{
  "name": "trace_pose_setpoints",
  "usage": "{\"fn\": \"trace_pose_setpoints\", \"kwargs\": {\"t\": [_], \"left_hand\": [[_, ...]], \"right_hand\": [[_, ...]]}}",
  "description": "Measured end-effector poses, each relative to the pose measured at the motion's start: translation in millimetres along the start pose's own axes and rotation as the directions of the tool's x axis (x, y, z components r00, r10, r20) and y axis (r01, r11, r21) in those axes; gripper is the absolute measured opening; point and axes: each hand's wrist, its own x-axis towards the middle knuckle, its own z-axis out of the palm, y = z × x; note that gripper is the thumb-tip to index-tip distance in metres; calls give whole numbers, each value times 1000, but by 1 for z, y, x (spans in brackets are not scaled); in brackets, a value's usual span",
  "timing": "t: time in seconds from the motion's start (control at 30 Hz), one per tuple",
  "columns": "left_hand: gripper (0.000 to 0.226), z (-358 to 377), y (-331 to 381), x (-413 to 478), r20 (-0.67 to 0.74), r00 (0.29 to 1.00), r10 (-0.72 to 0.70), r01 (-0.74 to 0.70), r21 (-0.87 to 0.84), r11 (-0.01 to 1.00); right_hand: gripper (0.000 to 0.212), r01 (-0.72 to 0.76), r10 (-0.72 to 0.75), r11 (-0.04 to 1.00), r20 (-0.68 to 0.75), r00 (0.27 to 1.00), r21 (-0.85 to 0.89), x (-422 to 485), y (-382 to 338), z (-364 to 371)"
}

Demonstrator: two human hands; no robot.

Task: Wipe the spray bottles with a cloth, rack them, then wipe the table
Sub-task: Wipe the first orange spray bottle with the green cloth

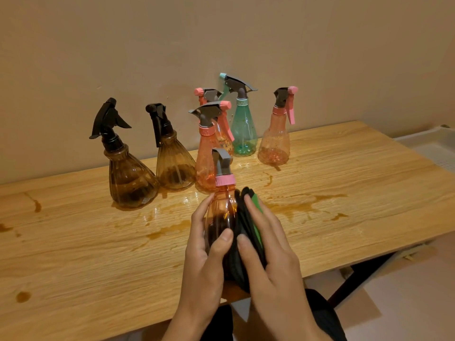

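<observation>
My left hand (204, 244) grips a pink spray bottle (221, 207) with a grey nozzle, held above the near edge of the wooden table (357, 193). My right hand (268, 244) presses a dark cloth with a green edge (246, 225) against the bottle's right side, fingers nearly straight. Further back stand two brown bottles (130, 173) (172, 161), a teal bottle (243, 129) and several pink ones (275, 141) (208, 153). Brown liquid stains (302, 205) spread over the tabletop.
A beige wall rises right behind the bottles. A pale tray or rack (433, 143) lies off the table's right end. Dark table legs (349, 284) and my dark-clothed knees (325, 316) show below the near edge.
</observation>
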Motion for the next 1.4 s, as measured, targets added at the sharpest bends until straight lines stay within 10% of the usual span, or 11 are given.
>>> {"fn": "trace_pose_setpoints", "kwargs": {"t": [0.37,0.57,0.8,1.1,1.4], "left_hand": [[60,-2,-1,-1,-45,999,28,-30,-53,998],[61,0,-1,-1,-6,1000,19,-19,4,1000],[60,-3,0,-1,-22,999,28,-29,-49,998],[61,-4,-1,-1,-18,998,65,-66,-49,997],[56,-2,-6,-1,-24,998,61,-59,62,996]], "right_hand": [[52,141,-146,976,-20,989,-166,-12,5,8],[45,-38,35,996,28,999,83,22,-1,-9],[56,176,-175,967,22,984,-183,-25,10,5],[48,-177,138,930,142,980,323,20,-7,-17],[52,-19,21,990,-18,1000,140,11,-3,-7]]}}
